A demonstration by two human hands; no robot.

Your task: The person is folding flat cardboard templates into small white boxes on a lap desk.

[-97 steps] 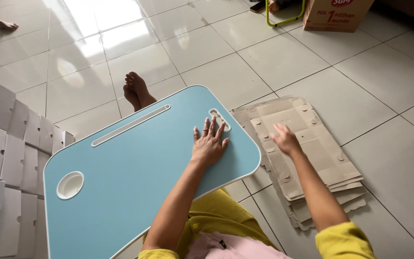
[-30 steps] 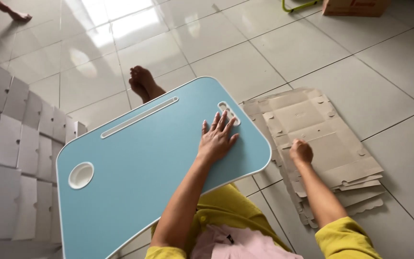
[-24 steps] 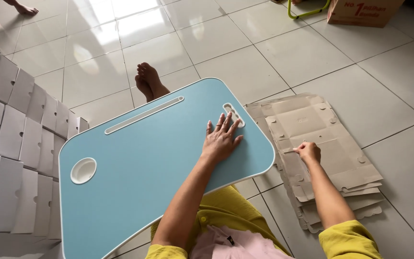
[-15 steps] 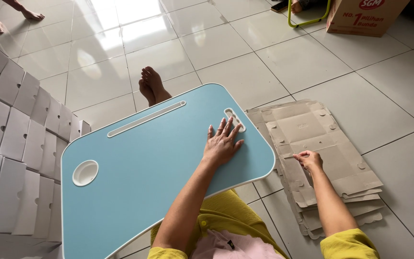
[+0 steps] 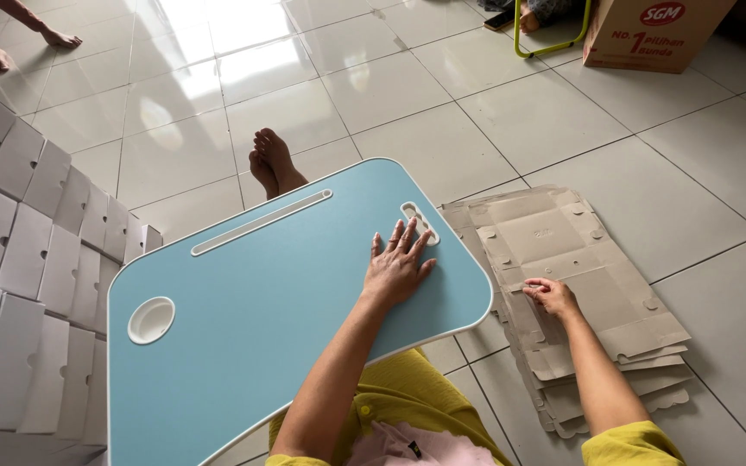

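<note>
Two hands in view, both belonging to the seated person. Left hand (image 5: 399, 267) lies flat, palm down, fingers spread, on the right part of the blue tabletop (image 5: 261, 345); grip released, holding nothing. Fingertips point toward the far right, just short of a small white cut-out handle (image 5: 420, 222) at the tabletop's far right edge.

Right hand (image 5: 550, 296) is off the tabletop, over the stack of flat cardboard sheets (image 5: 563, 250) on the floor to the right. Thumb and forefinger are pinched on the left edge of the top sheet; other fingers curled. Grip clenched on that edge. The sheet itself lies flat on the stack, not visibly raised.

Stack: brown, die-cut with flaps and small round holes, several layers, edges fanned out at the near side. It sits just right of the tabletop, partly tucked under its right rim.

Tabletop details: long white slot (image 5: 261, 223) along the far edge, round white cup recess (image 5: 150, 320) at the left. Tabletop rests over the person's lap; yellow clothing (image 5: 407, 401) shows beneath the near edge.

Bare feet (image 5: 274, 162) rest on the tiled floor (image 5: 494, 112) beyond the far edge. White folded boxes (image 5: 28, 259) stand in rows at the left. Brown carton (image 5: 658, 30) far right. Another person's feet (image 5: 28, 39) far left.
</note>
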